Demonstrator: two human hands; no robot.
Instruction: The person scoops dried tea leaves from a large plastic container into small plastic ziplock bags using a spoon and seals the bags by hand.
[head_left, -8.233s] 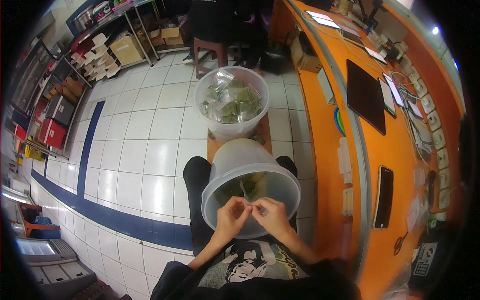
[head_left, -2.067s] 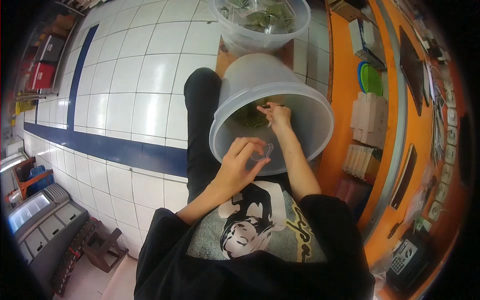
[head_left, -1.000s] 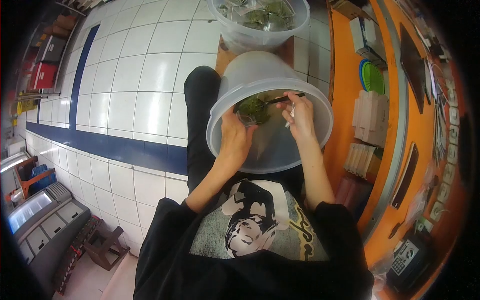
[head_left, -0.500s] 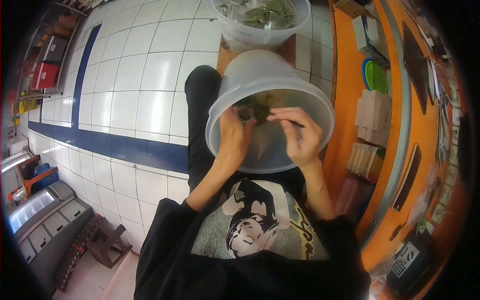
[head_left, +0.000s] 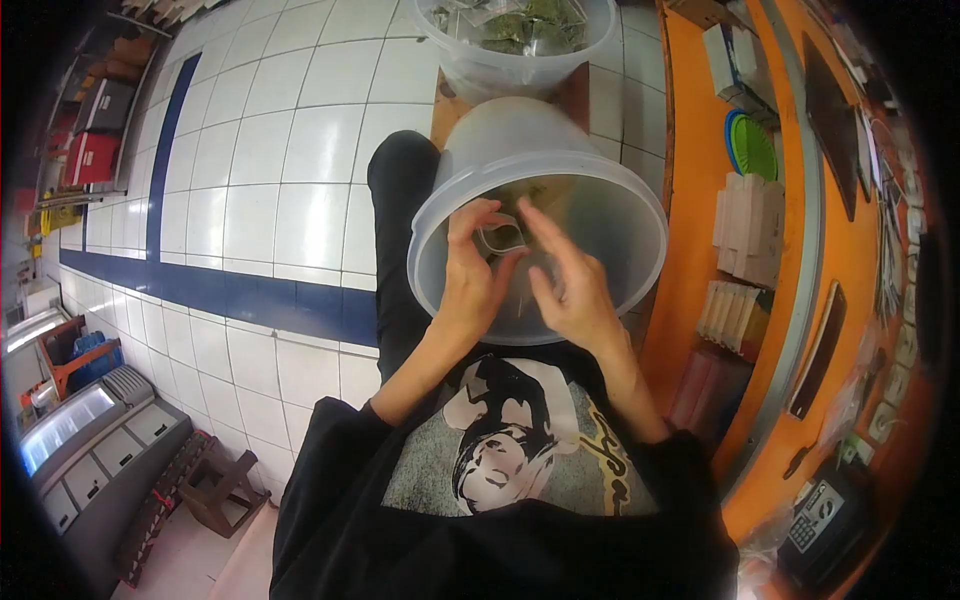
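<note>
My left hand (head_left: 470, 268) holds a small clear plastic bag (head_left: 503, 238) by its side, fingers and thumb curled round it. The bag's mouth gapes toward me, and something dark greenish shows inside it. My right hand (head_left: 578, 290) is beside the bag, thumb and fingers apart, with the stretched fingertips near the far side of the bag's mouth. Whether they touch the bag I cannot tell. Both hands are within the mouth of a large translucent plastic bucket (head_left: 440, 205), tipped on its side toward me. A little green material (head_left: 537, 190) lies deeper in it.
Behind stands a second translucent bucket (head_left: 470, 65) with several clear packets of green leaves (head_left: 525, 30). An orange shelf unit (head_left: 690, 240) holding boxes and green plastic items (head_left: 750, 145) runs along the right. White floor tiles (head_left: 320, 140) spread to the left.
My right hand has moved from a pinch at the dark green clump to spread fingers at the bag. The clump no longer shows between the hands. The bag's mouth has turned more toward me.
</note>
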